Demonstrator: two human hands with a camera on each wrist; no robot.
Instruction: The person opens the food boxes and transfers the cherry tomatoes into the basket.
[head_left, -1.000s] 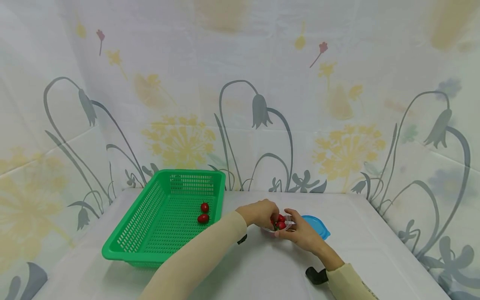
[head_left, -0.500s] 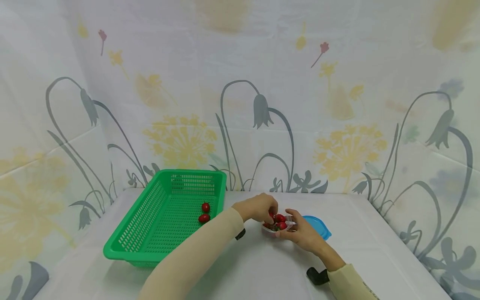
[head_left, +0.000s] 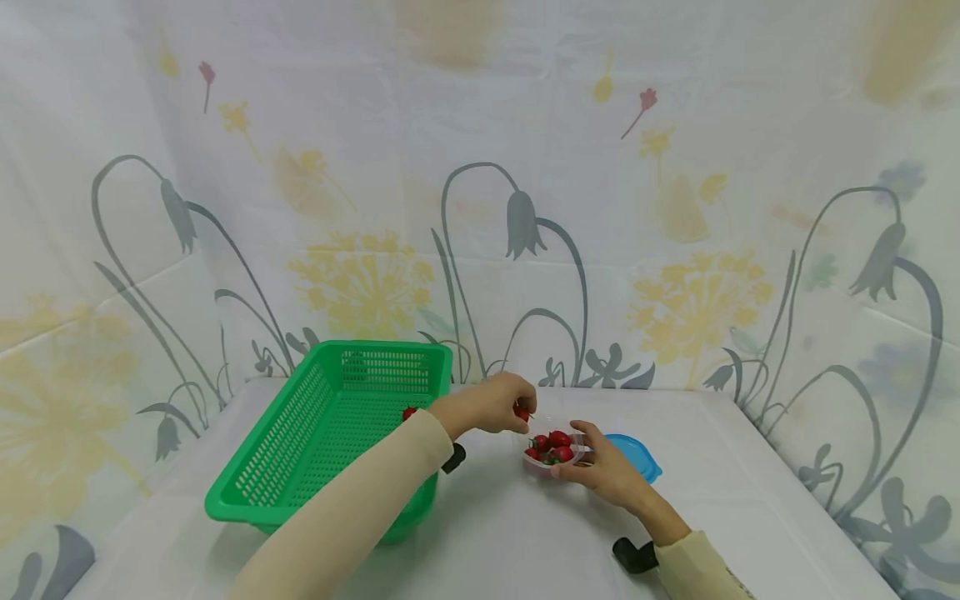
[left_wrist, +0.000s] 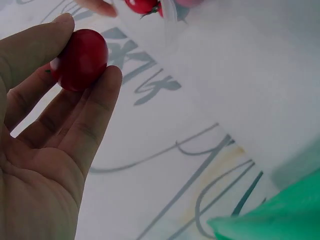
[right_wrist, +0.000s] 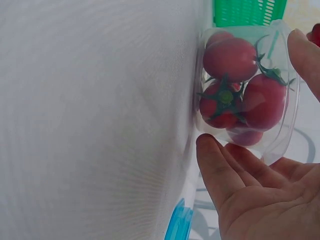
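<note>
My left hand (head_left: 489,405) pinches a red cherry tomato (left_wrist: 81,60) between thumb and fingertips, raised above the table between the basket and the small tub. On the table, my right hand (head_left: 609,473) holds a clear plastic tub (head_left: 537,469) by its right side, thumb and fingers spread around it. Several red tomatoes (right_wrist: 230,60) with green stems fill the tub, seen through its wall in the right wrist view. To the left is a green perforated basket (head_left: 315,450). One tomato (head_left: 408,412) shows inside it; my left sleeve covers part of the basket floor.
A blue lid (head_left: 634,454) lies on the white tabletop (head_left: 540,542) behind my right hand. Behind the table hangs a flower-printed cloth (head_left: 480,125). A black wrist camera mount (head_left: 633,556) sits by my right sleeve.
My left hand has lifted a tomato out of the tub and moved left toward the basket. My sleeve now hides one of the two basket tomatoes. The right hand stays on the tub.
</note>
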